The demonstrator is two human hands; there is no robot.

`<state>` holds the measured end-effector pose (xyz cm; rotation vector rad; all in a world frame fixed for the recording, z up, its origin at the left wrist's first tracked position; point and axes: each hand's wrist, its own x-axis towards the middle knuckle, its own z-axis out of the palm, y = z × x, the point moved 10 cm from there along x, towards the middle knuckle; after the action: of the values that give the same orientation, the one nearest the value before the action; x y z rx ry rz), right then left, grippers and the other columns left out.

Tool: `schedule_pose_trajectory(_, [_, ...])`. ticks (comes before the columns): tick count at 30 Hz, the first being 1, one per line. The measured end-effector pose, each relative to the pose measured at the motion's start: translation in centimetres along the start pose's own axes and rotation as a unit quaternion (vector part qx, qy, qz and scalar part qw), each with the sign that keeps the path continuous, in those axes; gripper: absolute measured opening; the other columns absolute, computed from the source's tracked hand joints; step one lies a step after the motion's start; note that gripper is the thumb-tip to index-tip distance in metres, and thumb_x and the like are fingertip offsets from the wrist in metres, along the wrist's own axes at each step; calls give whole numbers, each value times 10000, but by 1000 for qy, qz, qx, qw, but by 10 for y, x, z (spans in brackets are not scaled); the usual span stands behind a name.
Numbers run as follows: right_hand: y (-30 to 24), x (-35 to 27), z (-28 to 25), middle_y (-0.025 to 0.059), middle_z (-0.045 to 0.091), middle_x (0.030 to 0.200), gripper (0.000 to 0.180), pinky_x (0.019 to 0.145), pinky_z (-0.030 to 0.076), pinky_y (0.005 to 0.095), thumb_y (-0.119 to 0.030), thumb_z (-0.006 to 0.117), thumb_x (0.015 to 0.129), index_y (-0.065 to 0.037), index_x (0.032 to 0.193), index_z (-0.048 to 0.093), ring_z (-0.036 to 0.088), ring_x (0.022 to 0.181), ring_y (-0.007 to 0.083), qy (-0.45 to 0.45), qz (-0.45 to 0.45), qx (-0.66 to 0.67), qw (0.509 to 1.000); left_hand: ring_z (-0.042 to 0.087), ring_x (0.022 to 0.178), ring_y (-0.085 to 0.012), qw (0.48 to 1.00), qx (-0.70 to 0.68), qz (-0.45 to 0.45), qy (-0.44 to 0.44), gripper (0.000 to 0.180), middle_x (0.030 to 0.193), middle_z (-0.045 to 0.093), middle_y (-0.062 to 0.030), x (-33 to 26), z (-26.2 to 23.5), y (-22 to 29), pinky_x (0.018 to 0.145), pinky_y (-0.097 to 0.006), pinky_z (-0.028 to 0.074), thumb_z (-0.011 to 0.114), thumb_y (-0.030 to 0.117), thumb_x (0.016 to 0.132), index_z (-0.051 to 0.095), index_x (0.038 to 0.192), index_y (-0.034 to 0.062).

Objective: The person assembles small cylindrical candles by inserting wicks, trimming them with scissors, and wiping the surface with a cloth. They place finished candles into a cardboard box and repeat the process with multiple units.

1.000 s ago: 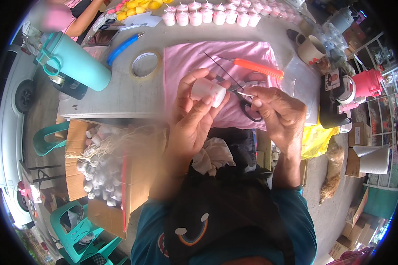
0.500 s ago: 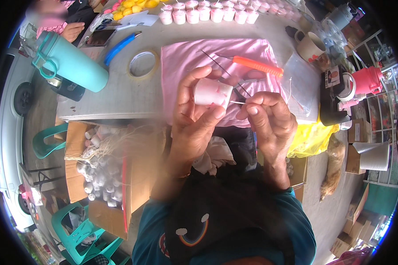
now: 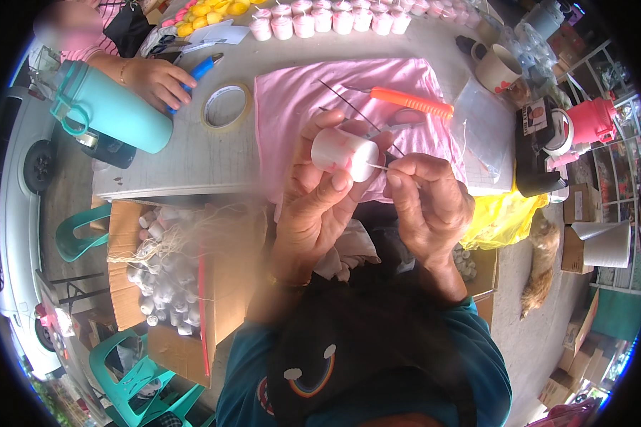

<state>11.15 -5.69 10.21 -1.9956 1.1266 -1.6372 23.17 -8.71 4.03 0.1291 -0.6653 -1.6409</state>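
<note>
The left hand (image 3: 313, 206) now lifts the white candle (image 3: 345, 154) higher. A co-worker's hand (image 3: 157, 82) now rests by the tape roll (image 3: 226, 107).

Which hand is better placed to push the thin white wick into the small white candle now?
The right hand, probably. It pinches the thin white wick, whose tip meets the end of the white candle. The left hand is wrapped around that candle and steadies it.

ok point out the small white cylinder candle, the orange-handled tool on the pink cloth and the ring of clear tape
small white cylinder candle (image 3: 345, 153), head view, on its curved side wall
orange-handled tool (image 3: 412, 103), head view, on the middle of the handle
ring of clear tape (image 3: 208, 121), head view, on the left rim of the ring
</note>
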Motion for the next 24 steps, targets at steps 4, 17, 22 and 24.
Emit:
schedule_pose_trajectory(4, [-5,1,1,78,664,739,95,554,489,239,29,662,851,12,927,608,629,595,115,5,-20,-28,999,402,1334,-377,1000,20,10,-8,623,1382,433,-179,1,-1,0,1117,-450,374,613,20,880,314,1425,53])
schedule_pose_trajectory(17, [11,2,13,103,651,898,286,706,506,299,85,674,800,-39,1055,708,635,801,208,-81,29,11,996,506,1221,-302,975,218,35,14,587,1237,472,-138,-1,-13,13,1042,-409,395,626,111,898,321,1399,70])
schedule_pose_trajectory(22, [21,1,18,113,659,902,229,692,522,315,107,675,779,-16,967,633,661,806,230,-70,39,30,996,482,1248,-305,961,276,18,-8,617,1327,431,-148,-2,-17,9,1083,-436,381,591,-36,855,341,1413,44])
schedule_pose_trajectory(24, [27,0,18,115,661,912,238,700,523,315,106,677,776,-16,975,632,665,820,235,-82,52,23,995,474,1258,-312,962,272,15,-2,618,1326,431,-146,-1,-22,6,1085,-441,375,591,-43,852,343,1412,43])
